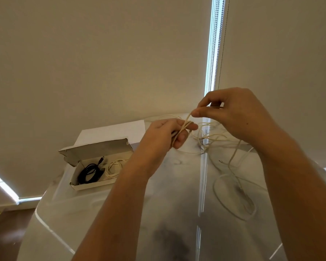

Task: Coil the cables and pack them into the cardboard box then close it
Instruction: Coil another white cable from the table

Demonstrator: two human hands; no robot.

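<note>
From the head camera, both bare forearms reach forward over a glossy, pale table (158,213) with a reflective top. The left hand (166,132) is raised above the table's far middle, fingers curled around several loops of a thin white cable (211,137). The right hand (235,115), a little higher and just beside it, pinches a strand of the same cable between thumb and forefinger, the other fingers bent. The cable's loose length trails from the hands in tangled curves toward the table's far right edge and ends in a wide loop lying near the right edge.

Near the far left corner sits an oblong cardboard box (94,185), its hinged lid (96,149) standing open behind it. Inside lie a coiled black cable (90,172) at the left and a coiled white cable (114,169) beside it on the right. Behind the box lies a flat white sheet (111,131).
</note>
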